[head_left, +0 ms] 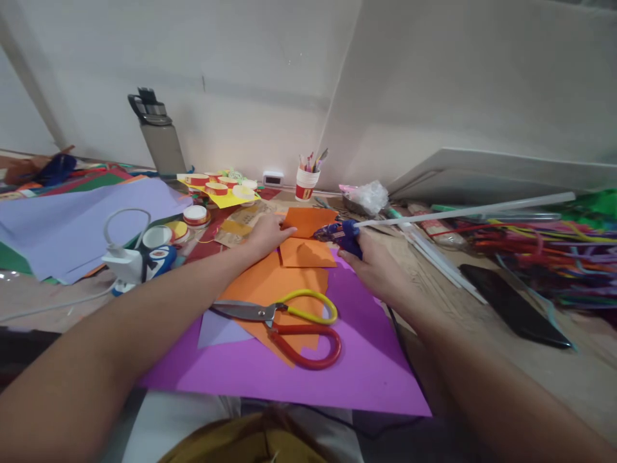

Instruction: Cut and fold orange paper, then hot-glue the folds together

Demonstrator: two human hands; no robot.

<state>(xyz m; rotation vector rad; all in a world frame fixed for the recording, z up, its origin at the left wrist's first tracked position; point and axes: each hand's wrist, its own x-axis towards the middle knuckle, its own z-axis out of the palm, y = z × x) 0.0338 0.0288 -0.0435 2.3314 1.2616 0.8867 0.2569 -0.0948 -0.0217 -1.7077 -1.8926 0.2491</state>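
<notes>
My left hand (pixel 266 235) pinches the left edge of a raised orange paper piece (pixel 303 218), which looks folded or joined to a lighter orange part (pixel 308 254) below. In my right hand (pixel 370 258) is a blue hot glue gun (pixel 348 240), its tip pointing left at the orange paper. A long translucent glue stick (pixel 463 211) sticks out of its back toward the right. Nearer to me, scissors (pixel 265 313) with one yellow and one red handle lie on more orange paper (pixel 270 283). Beneath everything spreads a purple sheet (pixel 357 373).
Left are lavender sheets (pixel 96 215), a white plug (pixel 124 265), small tubs (pixel 196 215) and a bottle (pixel 161 141). At the back stand a cup of pens (pixel 307 183) and a small clock (pixel 273 179). Right are glue sticks (pixel 434 254), a black phone (pixel 513 305) and colourful pipe cleaners (pixel 544 257).
</notes>
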